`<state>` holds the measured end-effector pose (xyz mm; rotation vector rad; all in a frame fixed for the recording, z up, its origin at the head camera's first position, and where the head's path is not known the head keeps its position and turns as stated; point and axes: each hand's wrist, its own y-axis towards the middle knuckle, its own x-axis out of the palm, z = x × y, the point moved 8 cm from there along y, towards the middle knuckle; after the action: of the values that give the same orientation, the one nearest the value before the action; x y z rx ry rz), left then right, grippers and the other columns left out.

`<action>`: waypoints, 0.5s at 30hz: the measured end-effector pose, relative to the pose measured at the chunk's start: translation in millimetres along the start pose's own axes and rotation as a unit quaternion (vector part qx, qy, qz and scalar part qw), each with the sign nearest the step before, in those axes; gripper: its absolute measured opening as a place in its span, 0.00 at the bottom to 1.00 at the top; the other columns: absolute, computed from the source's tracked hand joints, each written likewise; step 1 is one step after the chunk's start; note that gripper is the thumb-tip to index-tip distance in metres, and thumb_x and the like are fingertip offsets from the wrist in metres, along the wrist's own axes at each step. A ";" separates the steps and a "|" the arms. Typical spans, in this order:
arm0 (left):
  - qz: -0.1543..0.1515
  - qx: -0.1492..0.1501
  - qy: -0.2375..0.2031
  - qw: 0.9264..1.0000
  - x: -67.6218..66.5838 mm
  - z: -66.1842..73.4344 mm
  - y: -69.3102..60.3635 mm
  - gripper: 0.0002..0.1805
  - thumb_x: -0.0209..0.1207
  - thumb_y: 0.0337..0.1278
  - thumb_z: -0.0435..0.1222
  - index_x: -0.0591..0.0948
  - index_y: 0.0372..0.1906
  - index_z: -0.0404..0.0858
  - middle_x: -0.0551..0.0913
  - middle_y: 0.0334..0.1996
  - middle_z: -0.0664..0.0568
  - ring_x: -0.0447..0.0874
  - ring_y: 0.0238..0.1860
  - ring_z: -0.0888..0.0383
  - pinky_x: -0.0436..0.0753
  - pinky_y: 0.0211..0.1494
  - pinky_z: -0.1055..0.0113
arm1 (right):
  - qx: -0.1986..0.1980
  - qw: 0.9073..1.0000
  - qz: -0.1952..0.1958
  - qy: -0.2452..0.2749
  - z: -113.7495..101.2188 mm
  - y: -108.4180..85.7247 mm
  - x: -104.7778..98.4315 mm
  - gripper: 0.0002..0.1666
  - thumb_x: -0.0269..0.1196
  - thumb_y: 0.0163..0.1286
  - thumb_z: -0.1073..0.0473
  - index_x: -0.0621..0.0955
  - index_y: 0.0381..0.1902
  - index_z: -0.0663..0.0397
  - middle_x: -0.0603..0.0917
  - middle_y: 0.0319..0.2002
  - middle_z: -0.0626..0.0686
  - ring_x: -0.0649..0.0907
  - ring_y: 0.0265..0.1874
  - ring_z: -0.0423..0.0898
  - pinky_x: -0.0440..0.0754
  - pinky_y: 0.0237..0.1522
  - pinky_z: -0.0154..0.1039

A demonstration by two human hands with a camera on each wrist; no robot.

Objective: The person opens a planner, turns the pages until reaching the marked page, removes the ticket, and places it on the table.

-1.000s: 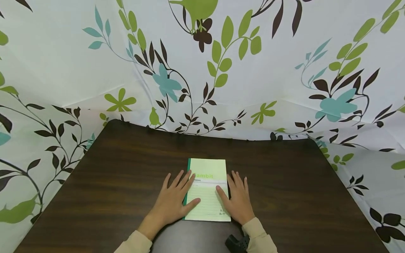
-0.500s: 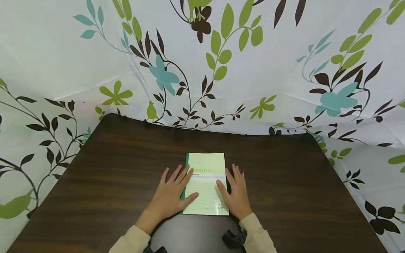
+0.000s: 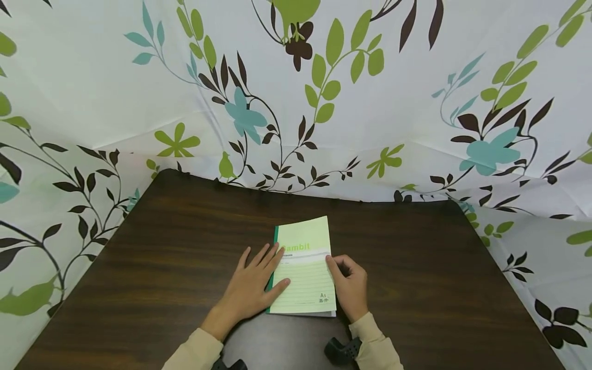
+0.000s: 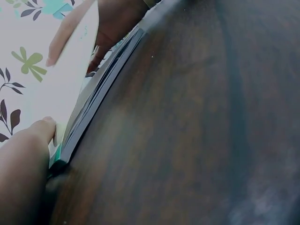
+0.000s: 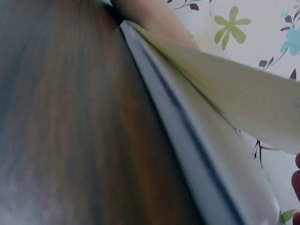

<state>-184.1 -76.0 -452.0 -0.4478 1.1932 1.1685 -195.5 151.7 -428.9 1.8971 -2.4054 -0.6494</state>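
Pale-green notebook (image 3: pixel 303 270), left hand (image 3: pixel 251 287) spread on it, right hand (image 3: pixel 351 289) pinching raised cover (image 5: pixel 246 93)

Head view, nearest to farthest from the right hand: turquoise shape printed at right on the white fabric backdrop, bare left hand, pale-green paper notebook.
1. Pale-green paper notebook: right edge, gripped by the right hand.
2. Bare left hand: on the notebook's left side.
3. Turquoise shape: far right, on the backdrop.
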 end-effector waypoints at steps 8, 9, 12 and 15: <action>0.010 -0.010 -0.043 0.999 -1.6 -1.7 -0.9 0.40 0.47 0.78 0.59 0.60 0.82 0.40 0.61 0.80 0.49 0.58 0.80 0.50 0.46 0.79 0.37 | 0.002 0.997 -0.063 0.053 -19.4 -8.0 19.6 0.21 0.49 0.86 0.57 0.85 0.52 0.65 0.87 0.39 0.58 0.84 0.36 0.43 0.82 0.38 0.35; 0.014 -0.013 -0.068 0.998 -2.8 -3.0 -0.4 0.39 0.47 0.78 0.57 0.59 0.82 0.39 0.60 0.80 0.48 0.58 0.80 0.50 0.46 0.79 0.38 | -0.007 0.995 -0.078 0.055 -22.7 -10.1 23.7 0.23 0.45 0.87 0.57 0.83 0.57 0.66 0.87 0.42 0.58 0.84 0.39 0.43 0.83 0.41 0.35; 0.036 -0.023 -0.180 0.983 -11.4 -11.1 2.5 0.35 0.45 0.83 0.48 0.55 0.82 0.34 0.57 0.81 0.42 0.56 0.80 0.45 0.47 0.78 0.35 | -0.059 0.987 -0.134 0.061 -35.0 -16.9 39.1 0.28 0.36 0.88 0.59 0.72 0.72 0.66 0.84 0.57 0.60 0.83 0.50 0.45 0.80 0.54 0.35; 0.075 -0.035 -0.286 0.955 -31.5 -26.1 3.4 0.32 0.40 0.85 0.40 0.50 0.83 0.34 0.51 0.82 0.39 0.50 0.81 0.41 0.48 0.77 0.34 | -0.142 0.970 -0.193 0.052 -47.8 -24.6 56.5 0.29 0.33 0.86 0.66 0.62 0.79 0.65 0.75 0.70 0.63 0.79 0.62 0.49 0.74 0.65 0.36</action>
<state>-197.1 -109.9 -432.9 -0.0556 0.6896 1.3555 -175.3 79.6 -407.0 2.2157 -1.7787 -0.8305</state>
